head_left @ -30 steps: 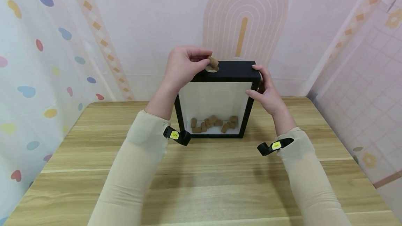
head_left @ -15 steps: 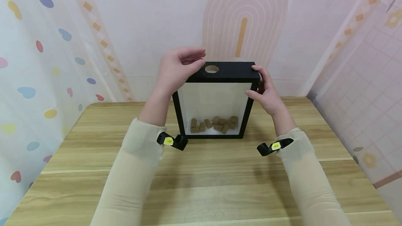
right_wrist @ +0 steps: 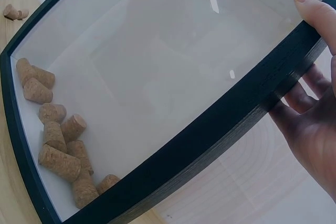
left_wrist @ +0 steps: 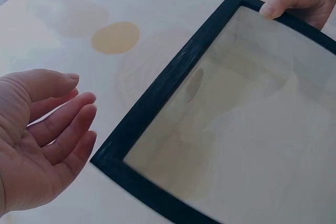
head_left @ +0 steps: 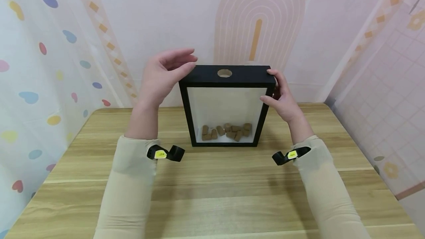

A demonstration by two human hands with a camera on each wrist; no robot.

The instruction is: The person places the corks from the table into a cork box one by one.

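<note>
upright on the wooden table [head_left: 212,194], near its far edge: a black shadow-box frame [head_left: 227,77] with a clear front pane [head_left: 225,108], long axis vertical, pane facing the camera wearer. short top side level, with a round hole [head_left: 224,73] cut through it, opening upward, a little left of the middle.

inside, at the bottom: a loose heap of corks [head_left: 226,131], lying in mixed directions, some on their sides, some tilted against one another. spread along the lower ledge, mostly left of centre to right of centre. in the right wrist view the same corks [right_wrist: 59,140] piled against one short end of the frame.

right hand [head_left: 282,97] clasped on the frame's upper right corner, thumb across the front edge by the pane, fingers wrapped behind the side. same grasp in the right wrist view, right hand [right_wrist: 315,114] with thumb tip on the black rim and fingers behind it.

left hand [head_left: 162,75] released, palm turned inward, fingers loosely extended, holding nothing. just beside the upper left corner of the frame, apart from it, a visible gap in the left wrist view between left hand [left_wrist: 42,140] and the black edge [left_wrist: 152,103].

small black clip-on cameras on both wrists, beige sleeves down the forearms. pastel patterned curtain walls behind and to both sides.
</note>
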